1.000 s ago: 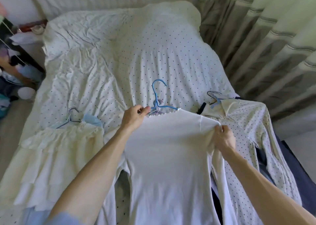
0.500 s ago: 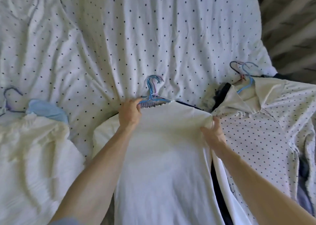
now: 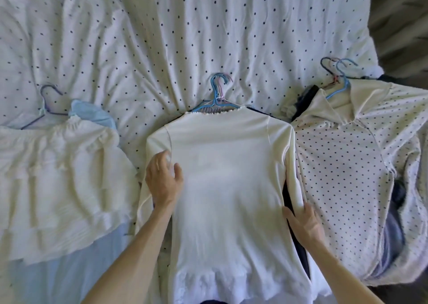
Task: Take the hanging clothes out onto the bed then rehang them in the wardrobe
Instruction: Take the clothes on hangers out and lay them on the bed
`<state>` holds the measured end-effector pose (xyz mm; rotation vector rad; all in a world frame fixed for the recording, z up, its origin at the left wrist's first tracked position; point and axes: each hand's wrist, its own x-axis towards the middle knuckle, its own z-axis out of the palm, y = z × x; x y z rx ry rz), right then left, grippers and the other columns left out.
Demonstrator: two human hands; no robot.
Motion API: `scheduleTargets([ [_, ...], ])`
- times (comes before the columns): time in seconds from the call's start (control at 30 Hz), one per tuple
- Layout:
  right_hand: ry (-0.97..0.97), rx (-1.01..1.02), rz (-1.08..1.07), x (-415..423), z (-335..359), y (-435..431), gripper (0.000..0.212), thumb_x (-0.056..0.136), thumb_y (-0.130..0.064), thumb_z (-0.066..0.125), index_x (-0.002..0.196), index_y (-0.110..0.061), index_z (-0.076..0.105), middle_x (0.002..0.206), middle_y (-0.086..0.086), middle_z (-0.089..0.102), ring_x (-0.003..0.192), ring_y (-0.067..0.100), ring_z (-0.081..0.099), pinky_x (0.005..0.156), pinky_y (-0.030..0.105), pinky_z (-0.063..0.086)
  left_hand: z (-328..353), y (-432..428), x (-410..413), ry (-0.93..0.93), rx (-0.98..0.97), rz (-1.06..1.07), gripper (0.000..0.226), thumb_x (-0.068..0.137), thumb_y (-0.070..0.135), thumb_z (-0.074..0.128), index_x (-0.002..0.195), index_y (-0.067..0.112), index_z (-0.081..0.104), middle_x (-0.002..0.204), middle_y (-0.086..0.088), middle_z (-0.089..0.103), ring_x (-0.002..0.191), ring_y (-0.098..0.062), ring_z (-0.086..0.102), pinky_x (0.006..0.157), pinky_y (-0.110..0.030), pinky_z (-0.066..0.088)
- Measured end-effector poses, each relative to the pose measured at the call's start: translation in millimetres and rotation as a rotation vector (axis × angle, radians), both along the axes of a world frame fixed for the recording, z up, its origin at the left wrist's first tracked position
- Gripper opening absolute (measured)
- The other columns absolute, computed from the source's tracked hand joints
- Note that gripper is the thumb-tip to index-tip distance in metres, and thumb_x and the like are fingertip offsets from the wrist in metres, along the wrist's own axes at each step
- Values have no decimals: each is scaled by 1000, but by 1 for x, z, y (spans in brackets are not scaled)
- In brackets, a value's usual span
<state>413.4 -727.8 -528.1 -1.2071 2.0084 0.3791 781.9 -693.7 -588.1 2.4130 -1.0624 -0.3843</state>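
Note:
A plain white top lies flat on the bed, on a bunch of blue and pink hangers. My left hand rests on its left side with relaxed fingers. My right hand lies flat along its right edge, beside its sleeve. A dark garment shows underneath. A ruffled cream dress on a purple hanger lies to the left. A dotted cream shirt on a blue hanger lies to the right.
The dotted white duvet covers the bed beyond the clothes. A light blue garment peeks from under the ruffled dress. A curtain hangs at the upper right, past the bed's edge.
Both hands have let go of the white top's shoulders and slid down its sides. The top now lies flat on the bed. The camera has moved closer.

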Motion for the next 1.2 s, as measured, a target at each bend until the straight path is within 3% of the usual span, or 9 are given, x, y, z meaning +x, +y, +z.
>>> scheduleTargets([
  [0.13,93,151,-17,-37,12,65,58,90,-53,56,130,-12,49,115,11,49,104,31,49,85,41,43,23,146,-22,95,391,209,63,84,25,75,138,9,48,137,-19,54,125,-41,49,99,-56,42],
  [0.23,142,169,36,-55,16,93,62,88,-53,56,135,-15,48,128,13,49,116,31,45,98,46,41,35,222,-31,302,772,353,83,83,44,73,149,13,34,147,-17,46,133,-40,45,105,-56,40],
  [0.4,194,144,41,-57,23,118,65,90,-44,55,143,-9,37,142,18,41,127,38,44,101,51,40,34,279,-40,377,968,351,85,86,51,67,152,12,28,148,-17,45,130,-39,50,104,-53,43],
  [0.6,155,22,73,-75,37,152,26,91,-20,41,110,-11,55,117,19,52,112,40,48,96,52,46,54,289,-67,414,805,304,42,92,33,55,128,11,55,107,-9,64,90,-30,63,85,-40,54],
  [0.7,25,-56,8,-92,45,174,30,90,-20,47,117,-11,51,117,14,49,105,37,51,88,57,52,83,291,-93,472,710,304,31,91,32,54,115,13,55,103,-7,61,89,-30,60,81,-35,50],
  [0.8,-31,-56,-13,-114,43,190,44,89,-27,56,132,-21,47,133,15,44,109,39,55,90,57,52,105,299,-116,573,505,371,34,89,27,60,114,4,55,108,-14,64,87,-28,59,73,-34,46],
  [0.87,-65,-14,-14,-122,39,198,33,87,-21,55,119,-25,60,121,14,55,100,33,59,88,47,54,121,296,-132,663,342,381,42,90,30,63,122,4,55,111,-10,64,85,-22,59,70,-31,44],
  [0.97,-229,-1,-55,-132,25,220,25,89,-16,57,107,-21,73,102,10,66,86,23,58,80,35,53,137,286,-160,700,204,284,67,83,45,65,137,8,50,134,-10,58,112,-27,59,91,-37,50],
  [1.2,-384,23,-94,-149,11,253,32,96,-16,52,124,-8,65,111,9,58,102,25,54,87,30,42,138,280,-233,600,555,-137,79,95,30,59,157,16,13,153,-5,37,130,-27,46,98,-33,40],
])
